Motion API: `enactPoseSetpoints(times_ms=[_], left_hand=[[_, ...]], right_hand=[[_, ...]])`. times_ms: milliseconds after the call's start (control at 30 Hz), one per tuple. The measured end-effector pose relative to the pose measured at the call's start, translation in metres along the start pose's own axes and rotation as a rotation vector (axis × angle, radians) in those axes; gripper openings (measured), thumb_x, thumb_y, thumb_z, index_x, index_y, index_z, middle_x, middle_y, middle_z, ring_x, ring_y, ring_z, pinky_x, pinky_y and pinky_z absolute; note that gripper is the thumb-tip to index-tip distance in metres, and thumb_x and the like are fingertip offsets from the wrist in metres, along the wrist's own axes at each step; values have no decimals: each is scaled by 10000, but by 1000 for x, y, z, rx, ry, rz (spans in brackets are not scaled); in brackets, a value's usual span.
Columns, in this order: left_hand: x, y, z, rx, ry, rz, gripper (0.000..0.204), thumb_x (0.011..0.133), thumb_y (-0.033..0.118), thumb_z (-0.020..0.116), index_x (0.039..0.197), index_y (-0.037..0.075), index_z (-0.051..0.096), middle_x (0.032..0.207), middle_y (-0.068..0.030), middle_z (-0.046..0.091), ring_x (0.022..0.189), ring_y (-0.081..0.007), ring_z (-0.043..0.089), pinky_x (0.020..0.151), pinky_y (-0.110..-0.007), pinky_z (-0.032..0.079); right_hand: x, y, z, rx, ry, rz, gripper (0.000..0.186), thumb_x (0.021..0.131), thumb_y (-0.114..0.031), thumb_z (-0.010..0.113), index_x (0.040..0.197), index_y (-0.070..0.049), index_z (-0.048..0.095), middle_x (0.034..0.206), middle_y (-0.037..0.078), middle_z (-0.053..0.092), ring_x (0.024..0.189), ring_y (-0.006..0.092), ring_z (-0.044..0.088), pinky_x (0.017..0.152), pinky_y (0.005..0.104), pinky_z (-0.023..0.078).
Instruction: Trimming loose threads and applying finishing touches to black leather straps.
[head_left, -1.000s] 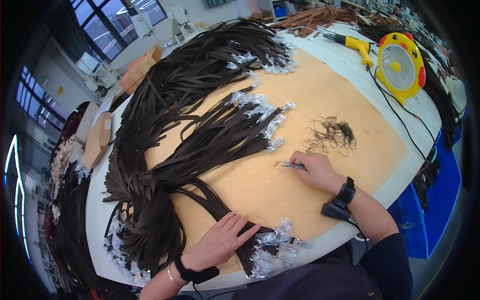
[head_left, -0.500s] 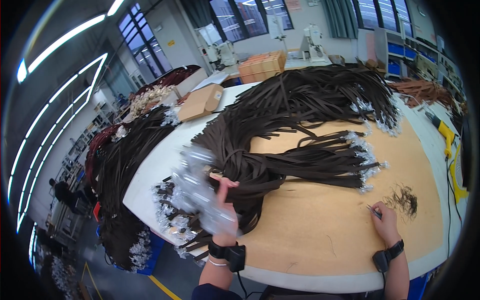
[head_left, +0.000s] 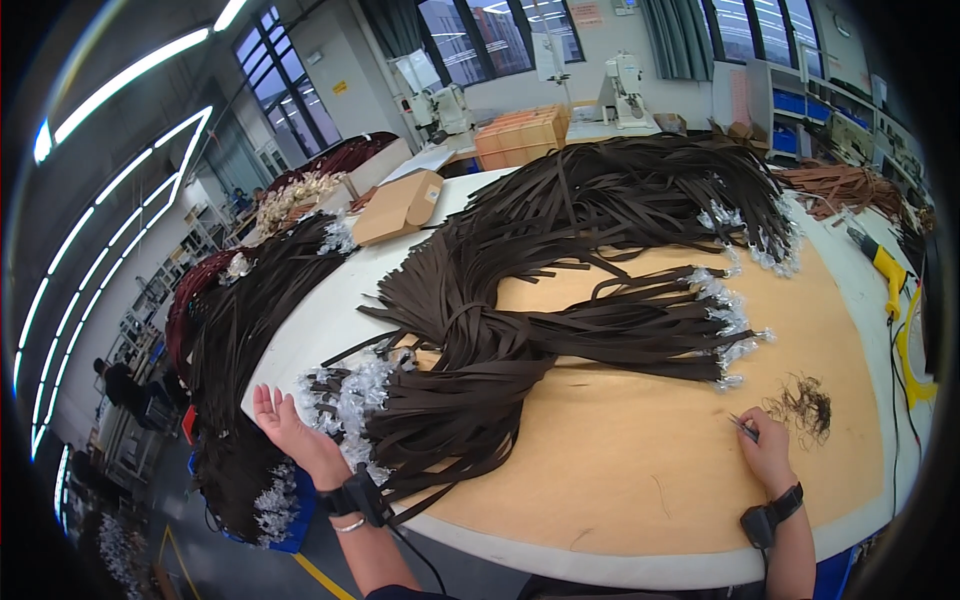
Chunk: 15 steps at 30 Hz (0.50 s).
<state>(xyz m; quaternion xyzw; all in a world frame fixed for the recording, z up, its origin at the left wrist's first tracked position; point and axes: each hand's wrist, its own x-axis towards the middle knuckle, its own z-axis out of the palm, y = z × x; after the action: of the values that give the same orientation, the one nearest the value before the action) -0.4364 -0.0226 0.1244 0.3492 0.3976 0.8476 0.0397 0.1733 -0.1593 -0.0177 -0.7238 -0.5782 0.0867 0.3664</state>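
Note:
My left hand (head_left: 296,436) is open, palm up with fingers apart, beside the plastic-wrapped ends (head_left: 355,400) of a bundle of dark brown flat straps (head_left: 460,400) at the table's left edge. In my right hand (head_left: 768,458) is a small pair of pointed metal thread snips (head_left: 742,427), its tips directed left; the fingers partly hide it. The bundle is gathered and crossed in the middle, and its other branch of straps (head_left: 620,340) runs right to more clear-wrapped ends (head_left: 735,330). A tangle of dark thread (head_left: 803,410) lies just right of the right hand.
A larger heap of dark straps (head_left: 620,180) covers the table's far side. A cardboard box (head_left: 398,207) sits at the far left edge. On the right are a yellow-and-black heat gun (head_left: 880,265) and cables. More straps (head_left: 240,360) hang on the left, beyond the table.
My left hand has moved left and away from the bundle's middle. The plastic-wrapped ends, blurred in motion before, now rest at the left edge. My right hand has barely moved.

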Motion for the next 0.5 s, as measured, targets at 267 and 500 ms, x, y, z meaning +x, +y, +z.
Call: enactPoseSetpoints(times_ms=[267,500], left_hand=[[-172,62,163,340,-1338,377,463,913,124,689,1341,17,549,1362,-180,538,1259,-323,537,1055,-389,436],[-280,-69,289,753,-1696,530,981,887,658,609,1495,-66,345,1540,-280,355,1430,-415,354,1169,-466,327]], right_hand=[[1,-17,-4,-21,-138,13,139,851,-113,659,990,-120,651,793,139,688,763,338,678,658,448,511],[21,-10,-16,-156,-268,-15,272,896,-128,614,1166,-145,584,871,137,710,835,355,688,740,468,527]])
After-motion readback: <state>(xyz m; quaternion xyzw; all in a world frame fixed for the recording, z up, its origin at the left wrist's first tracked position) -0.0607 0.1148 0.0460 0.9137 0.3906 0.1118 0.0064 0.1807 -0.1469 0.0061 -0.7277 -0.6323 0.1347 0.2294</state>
